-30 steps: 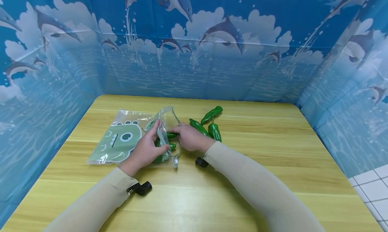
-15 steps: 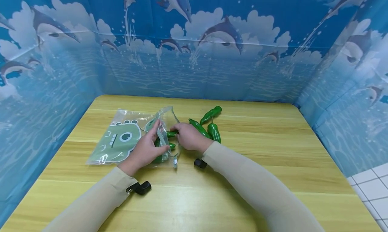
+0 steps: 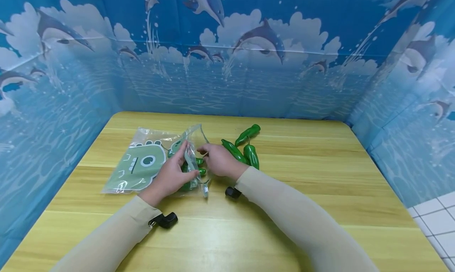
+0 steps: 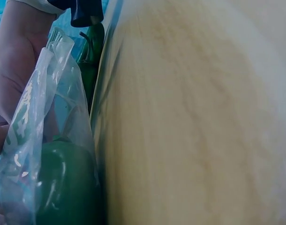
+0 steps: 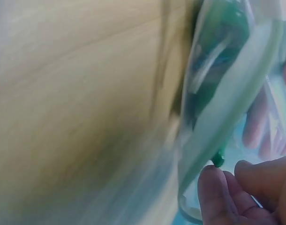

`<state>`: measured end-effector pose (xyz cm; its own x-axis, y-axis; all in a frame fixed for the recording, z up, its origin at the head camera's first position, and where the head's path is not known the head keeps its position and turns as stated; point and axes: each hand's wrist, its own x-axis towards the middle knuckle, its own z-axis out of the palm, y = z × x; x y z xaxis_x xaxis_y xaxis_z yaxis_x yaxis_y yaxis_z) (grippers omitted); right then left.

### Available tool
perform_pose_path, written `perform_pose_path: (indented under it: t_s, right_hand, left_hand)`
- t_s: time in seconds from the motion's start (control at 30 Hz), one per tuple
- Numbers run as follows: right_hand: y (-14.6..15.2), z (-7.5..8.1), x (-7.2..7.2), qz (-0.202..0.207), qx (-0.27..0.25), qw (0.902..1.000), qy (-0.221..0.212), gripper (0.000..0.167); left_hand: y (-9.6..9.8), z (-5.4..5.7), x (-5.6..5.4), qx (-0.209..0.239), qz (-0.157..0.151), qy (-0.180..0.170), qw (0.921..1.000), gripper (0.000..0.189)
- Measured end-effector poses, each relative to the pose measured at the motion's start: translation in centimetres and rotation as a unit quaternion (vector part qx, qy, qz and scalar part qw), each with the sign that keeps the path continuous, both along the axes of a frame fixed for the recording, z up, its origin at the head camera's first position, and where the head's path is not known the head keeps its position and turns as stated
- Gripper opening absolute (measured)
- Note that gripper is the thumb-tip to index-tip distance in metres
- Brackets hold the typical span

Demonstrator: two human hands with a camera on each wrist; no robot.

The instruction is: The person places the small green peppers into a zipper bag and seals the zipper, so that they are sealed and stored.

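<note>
A clear zip bag (image 3: 194, 136) with a green cartoon face lies at the left, its mouth facing right. My left hand (image 3: 170, 177) grips the bag by its mouth, thumb on the near side and fingers on the far side. Inside the opening lie green peppers (image 3: 202, 171), one seen large through the plastic as a green pepper (image 4: 65, 183) in the left wrist view. My right hand (image 3: 222, 160) is at the bag's mouth, thumb and fingertips apart with nothing between them. Just beyond these fingertips a dark green pepper end (image 5: 218, 158) shows inside the bag.
Three more green peppers lie beyond my right wrist: one pepper (image 3: 247, 135) farthest back, another pepper (image 3: 234, 150) beside my hand, and a third pepper (image 3: 251, 155). The wooden table (image 3: 320, 165) is enclosed by a blue dolphin-print curtain (image 3: 227, 86).
The pepper that my right fingers held at the bag's mouth now sits deeper inside. My right fingers have let go of it and lifted slightly. My left hand has stayed in place.
</note>
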<state>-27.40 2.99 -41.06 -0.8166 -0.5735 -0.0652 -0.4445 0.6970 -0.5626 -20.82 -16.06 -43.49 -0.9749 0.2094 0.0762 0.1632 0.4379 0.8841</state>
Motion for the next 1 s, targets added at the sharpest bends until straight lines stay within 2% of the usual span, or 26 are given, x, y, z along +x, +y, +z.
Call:
perform_pose_path:
  t_s: [0.2,0.53,0.67,1.0]
  right_hand:
    - [0.8,0.7,0.5,0.005,-0.022,0.9997,-0.001,0.040]
    - [3.2,2.1,0.8,-0.029,-0.063,0.9972,0.028,0.041]
    - [4.4,2.5,0.6,-0.039,-0.062,0.9968,0.033,0.046]
    - [7.7,3.3,-0.1,-0.024,-0.051,0.9981,0.024,0.063]
  left_hand:
    - [-0.1,-0.2,0.0,0.003,-0.002,0.000,1.0000,0.111]
    - [0.1,0.2,0.1,-0.007,0.001,-0.005,1.0000,0.113]
    - [0.1,0.2,0.2,-0.006,0.000,-0.004,1.0000,0.113]
    - [0.2,0.3,0.2,0.005,0.000,-0.008,1.0000,0.113]
